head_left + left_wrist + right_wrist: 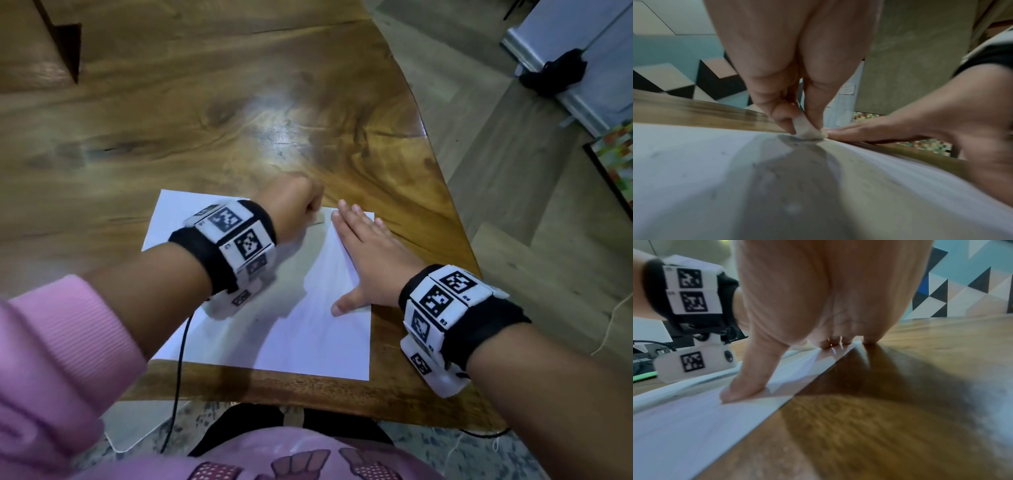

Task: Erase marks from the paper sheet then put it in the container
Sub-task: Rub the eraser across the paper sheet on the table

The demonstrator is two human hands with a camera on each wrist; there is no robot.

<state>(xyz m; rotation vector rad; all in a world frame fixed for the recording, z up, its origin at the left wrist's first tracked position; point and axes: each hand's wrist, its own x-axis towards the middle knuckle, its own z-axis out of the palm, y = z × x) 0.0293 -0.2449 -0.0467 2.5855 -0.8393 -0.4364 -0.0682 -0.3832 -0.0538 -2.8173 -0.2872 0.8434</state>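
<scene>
A white paper sheet lies flat on the wooden table near its front edge. My left hand pinches a small pale eraser and holds its tip down on the sheet's far edge. The left wrist view shows the eraser between thumb and finger, touching the paper, with faint grey specks around it. My right hand lies flat with straight fingers on the sheet's right side, thumb spread toward me. In the right wrist view the thumb presses the paper by its edge. No container is in view.
The table's right edge curves close beside my right hand; the floor lies beyond. A black cable hangs from my left wrist over the paper's near corner. A dark notch cuts the tabletop at far left.
</scene>
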